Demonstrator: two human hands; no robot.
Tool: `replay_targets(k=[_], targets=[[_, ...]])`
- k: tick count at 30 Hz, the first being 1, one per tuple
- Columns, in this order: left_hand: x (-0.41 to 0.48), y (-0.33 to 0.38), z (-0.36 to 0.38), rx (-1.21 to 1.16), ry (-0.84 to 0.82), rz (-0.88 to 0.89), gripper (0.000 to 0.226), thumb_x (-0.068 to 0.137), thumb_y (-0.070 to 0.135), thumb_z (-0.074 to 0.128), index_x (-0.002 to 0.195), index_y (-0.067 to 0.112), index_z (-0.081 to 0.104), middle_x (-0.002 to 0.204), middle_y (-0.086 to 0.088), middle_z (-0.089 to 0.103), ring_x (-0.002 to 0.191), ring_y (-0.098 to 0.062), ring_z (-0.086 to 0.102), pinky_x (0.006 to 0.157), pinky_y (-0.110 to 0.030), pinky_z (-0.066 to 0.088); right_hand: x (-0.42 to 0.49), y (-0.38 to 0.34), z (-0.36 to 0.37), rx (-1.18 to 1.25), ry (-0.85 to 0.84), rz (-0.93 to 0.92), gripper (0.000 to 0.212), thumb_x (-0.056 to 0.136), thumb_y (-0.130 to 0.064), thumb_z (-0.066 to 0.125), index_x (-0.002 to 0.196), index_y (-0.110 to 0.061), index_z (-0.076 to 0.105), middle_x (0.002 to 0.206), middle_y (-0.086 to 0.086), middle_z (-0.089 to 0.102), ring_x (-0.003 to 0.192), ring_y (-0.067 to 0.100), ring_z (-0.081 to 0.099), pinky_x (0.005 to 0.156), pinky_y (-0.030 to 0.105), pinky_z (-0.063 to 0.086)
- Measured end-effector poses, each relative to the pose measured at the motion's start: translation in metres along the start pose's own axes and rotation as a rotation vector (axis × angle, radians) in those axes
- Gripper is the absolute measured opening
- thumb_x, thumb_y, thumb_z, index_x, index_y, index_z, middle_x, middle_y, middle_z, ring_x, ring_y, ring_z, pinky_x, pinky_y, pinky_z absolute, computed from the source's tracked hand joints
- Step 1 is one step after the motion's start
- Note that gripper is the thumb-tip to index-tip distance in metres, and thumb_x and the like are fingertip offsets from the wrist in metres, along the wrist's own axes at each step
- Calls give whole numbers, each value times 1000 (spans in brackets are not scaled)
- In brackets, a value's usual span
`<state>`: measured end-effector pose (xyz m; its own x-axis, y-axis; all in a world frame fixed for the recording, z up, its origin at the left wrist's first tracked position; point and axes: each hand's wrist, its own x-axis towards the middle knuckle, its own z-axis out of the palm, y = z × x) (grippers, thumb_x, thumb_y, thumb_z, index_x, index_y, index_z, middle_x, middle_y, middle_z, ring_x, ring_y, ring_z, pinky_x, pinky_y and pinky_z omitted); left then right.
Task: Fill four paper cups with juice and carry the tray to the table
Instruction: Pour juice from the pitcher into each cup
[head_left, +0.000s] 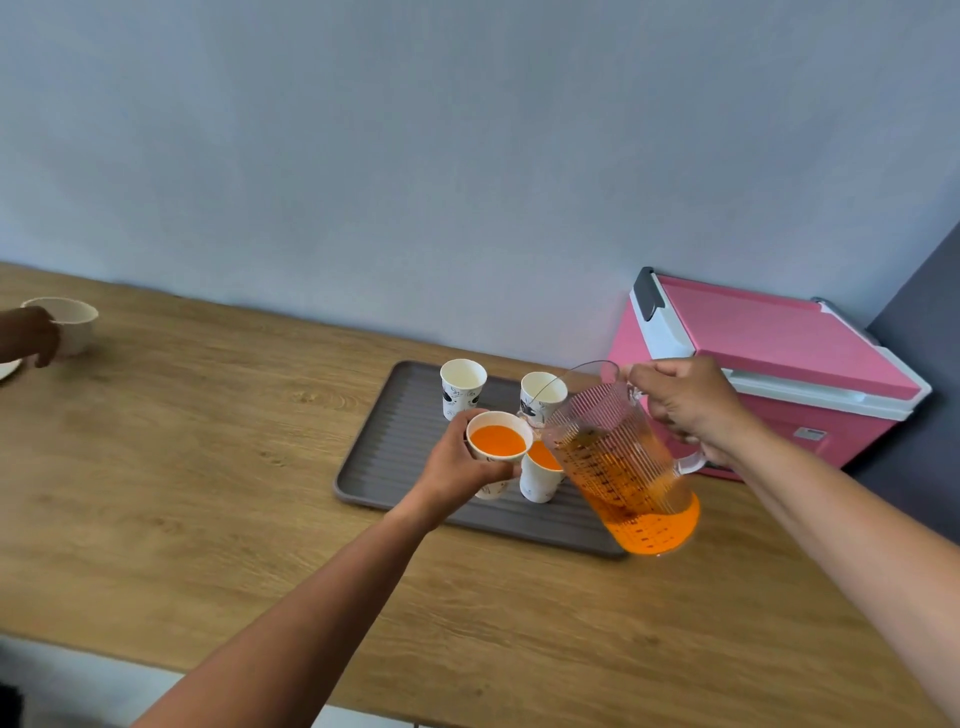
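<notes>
Holding a filled paper cup just above the grey tray, the left hand has its grip wrapped around the cup's side wall, fingers curled behind and the thumb toward the camera. The cup is upright, orange juice near its rim. The right hand is clenched on the handle of the clear ribbed pitcher, which is tilted with its spout down and toward the left of the frame, over the centre of the tray. Juice sits pooled in the pitcher's lower end; no stream can be made out.

A second filled cup stands on the tray, just beside the held one and under the pitcher's spout. Two empty cups are further back: one at the tray's far edge, the other right of it, partly behind the pitcher's rim. So two of four look done.

The coming pour turns on this: both empty cups lie up-frame from the spout, beyond the filled pair. The right hand with the pitcher is nearer the right one; the left must first set its cup down.

A pink cooler box sits at the right on the wooden table. At far left another person's hand touches a pale bowl.
</notes>
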<state>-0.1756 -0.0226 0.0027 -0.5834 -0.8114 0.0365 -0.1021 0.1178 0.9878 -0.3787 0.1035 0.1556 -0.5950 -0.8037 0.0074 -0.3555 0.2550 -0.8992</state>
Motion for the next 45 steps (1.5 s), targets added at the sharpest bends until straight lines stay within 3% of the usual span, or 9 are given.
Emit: replay_targets(k=[7,13,28,32,36,38,41,45], targets=[[8,-19,-14,16,102,-57,78,64,16,90,129,25,46,115,6,60,105,-10,59,82,-21,47,2,9,-4,104,61,36,16,89,-27,66,92,-13,75,36,-8,32,29,8,16,38,10,15],[20,-41,-23,35,162,-104,79,61,17,91,127,24,47,115,4,61,106,-14,61,89,-31,52,3,18,-5,126,94,59,20,87,-27,67,93,-10,75,38,-7,32,30,9,16,38,11,15],[22,-54,-23,35,155,-127,81,65,16,90,129,26,41,118,4,55,110,-16,57,82,-23,46,9,24,-6,144,88,77,21,82,-31,68,93,-13,75,38,-6,33,31,10,18,40,14,17],[23,-50,-26,89,121,-144,96,64,20,90,141,25,33,130,0,49,122,-21,51,92,-30,46,12,23,-7,146,77,79,22,83,-31,70,93,-12,74,37,-7,33,30,10,18,39,13,17],[24,-36,-29,220,191,-137,113,61,41,90,152,29,24,151,-6,29,138,-22,33,111,-42,33,16,22,-11,147,75,70,21,84,-31,70,90,-12,76,38,-7,32,30,10,17,38,12,17],[25,-21,-29,227,302,-71,98,68,45,84,149,28,31,149,-4,32,140,-18,32,113,-38,30,19,22,-13,152,82,75,18,86,-29,69,90,-13,76,38,-7,32,30,9,17,37,12,17],[32,6,-25,232,449,51,61,82,43,72,136,30,48,139,4,44,130,-11,42,106,-34,38,21,22,-17,166,95,67,18,85,-30,70,89,-14,76,39,-6,33,30,9,17,39,12,16],[55,36,-6,156,338,128,31,88,25,66,119,25,63,112,10,65,107,-7,60,95,-31,49,24,23,-22,182,111,67,18,85,-29,70,92,-13,75,38,-6,35,29,9,18,38,12,17]])
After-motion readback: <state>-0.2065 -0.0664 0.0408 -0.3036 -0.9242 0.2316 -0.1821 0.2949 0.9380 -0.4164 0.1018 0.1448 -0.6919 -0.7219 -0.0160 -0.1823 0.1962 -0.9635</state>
